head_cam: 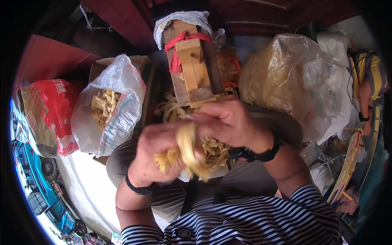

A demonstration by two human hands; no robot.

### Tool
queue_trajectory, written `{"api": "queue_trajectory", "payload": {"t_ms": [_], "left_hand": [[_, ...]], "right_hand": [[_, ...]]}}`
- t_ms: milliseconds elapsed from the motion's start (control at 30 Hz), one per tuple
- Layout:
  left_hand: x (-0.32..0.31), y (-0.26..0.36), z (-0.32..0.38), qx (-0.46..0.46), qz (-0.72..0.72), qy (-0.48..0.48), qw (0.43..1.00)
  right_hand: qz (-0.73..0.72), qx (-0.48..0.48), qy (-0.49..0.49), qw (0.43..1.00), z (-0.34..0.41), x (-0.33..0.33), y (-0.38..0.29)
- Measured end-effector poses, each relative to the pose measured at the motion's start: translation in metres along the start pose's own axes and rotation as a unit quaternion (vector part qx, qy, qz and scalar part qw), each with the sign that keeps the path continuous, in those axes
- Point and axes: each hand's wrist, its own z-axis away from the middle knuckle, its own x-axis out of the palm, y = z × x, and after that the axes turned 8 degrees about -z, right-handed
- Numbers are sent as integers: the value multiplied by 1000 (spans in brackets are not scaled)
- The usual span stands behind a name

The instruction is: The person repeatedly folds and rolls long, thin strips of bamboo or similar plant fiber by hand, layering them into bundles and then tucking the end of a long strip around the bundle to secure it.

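Observation:
My left hand [160, 153] is closed around a bundle of pale yellow strips [167, 159], whose cut-looking ends stick out near the thumb side. A blurred loop of the same strip [188, 147] hangs between the hands. My right hand [228, 122] is up against the left one, fingers bent; blur hides whether it pinches the strip. Just beyond the hands stands a wooden block device [190, 67] tied with a red cloth strip [186, 37] and topped by a white cloth [183, 19]. More curled yellowish strips [214, 151] lie below my hands, between the knees.
An open white woven sack [122, 92] with knotted yellowish pieces [105, 105] stands at left, beside a red bag [58, 107] and a cardboard box. A large translucent plastic bag [284, 79] bulges at right. Another person's arm [364, 95] shows at the far right.

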Motion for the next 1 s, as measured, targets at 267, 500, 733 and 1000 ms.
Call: {"api": "queue_trajectory", "payload": {"t_ms": [267, 500, 733, 1000], "left_hand": [[12, -25, -9, 155, -381, 172, 895], [4, -30, -6, -33, -196, 103, 975], [8, -28, -3, -76, -189, 79, 976], [-18, -20, 1, -100, 123, 249, 955]], "right_hand": [[-662, 265, 21, 701, 17, 26, 20], [-222, 142, 113, 958, 4, 14, 5], [36, 74, 78, 994, 3, 25, 14], [-534, 274, -36, 799, 9, 2, 13]]}}
